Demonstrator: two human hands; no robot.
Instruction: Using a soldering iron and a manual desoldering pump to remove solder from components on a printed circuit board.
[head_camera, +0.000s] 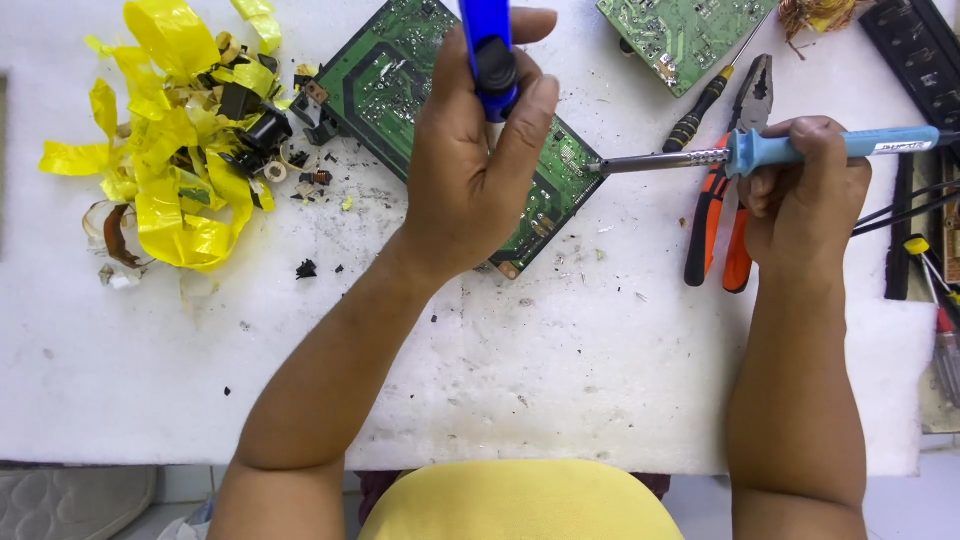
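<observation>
My left hand (470, 170) grips a blue tube-shaped desoldering pump (488, 50) upright above a green circuit board (385, 85) lying at the middle of the white work surface. In my right hand (805, 190) is a soldering iron (770, 152) with a light blue handle, held level. Its metal tip points left and reaches the board's right edge near my left thumb. My left hand hides the middle of the board.
A heap of yellow tape scraps and black parts (185, 130) lies at the left. Orange-handled pliers (725, 200) and a black-and-yellow screwdriver (705, 105) lie by my right hand. A second green board (680, 30) sits at the top. More tools (935, 290) lie at the right edge.
</observation>
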